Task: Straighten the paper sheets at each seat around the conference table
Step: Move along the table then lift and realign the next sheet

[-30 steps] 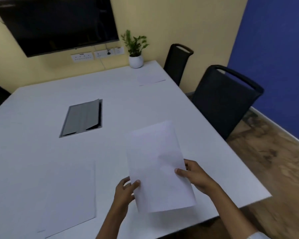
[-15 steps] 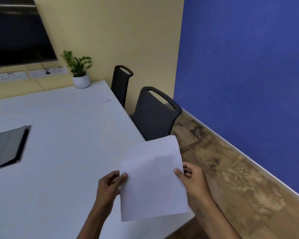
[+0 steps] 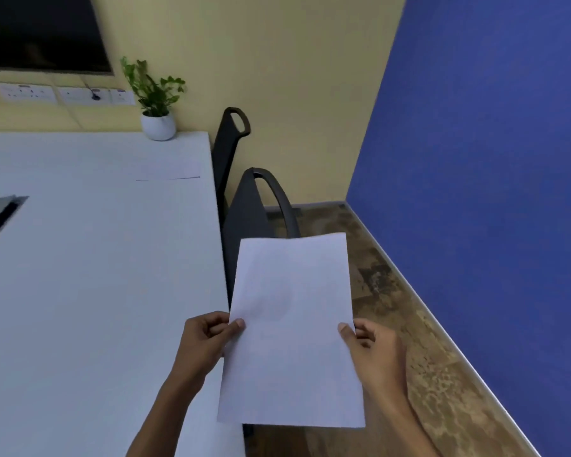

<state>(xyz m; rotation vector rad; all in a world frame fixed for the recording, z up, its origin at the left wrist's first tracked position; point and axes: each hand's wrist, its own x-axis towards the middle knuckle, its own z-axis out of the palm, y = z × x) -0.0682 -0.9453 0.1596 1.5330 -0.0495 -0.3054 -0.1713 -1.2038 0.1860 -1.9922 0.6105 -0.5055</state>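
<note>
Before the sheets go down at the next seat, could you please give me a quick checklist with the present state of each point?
1. Both hands grip the paper sheets: left hand and right hand pinch opposite edges. Ok.
2. Sheet edges flush: only one outline shows. Ok.
3. Sheets over the table: they hang mostly past its edge. Not ok.
4. Landing spot by the near chair is bare. Ok.
5. Far paper square to the table edge: too faint. Cannot tell.

Meeting room corner, yellow wall (image 3: 277, 61) meets blue wall (image 3: 491, 159).
White table (image 3: 96, 275), two black chairs (image 3: 248, 219) alongside, potted plant (image 3: 155, 103), dark wall screen (image 3: 40, 31), wood-pattern floor (image 3: 426, 374).
</note>
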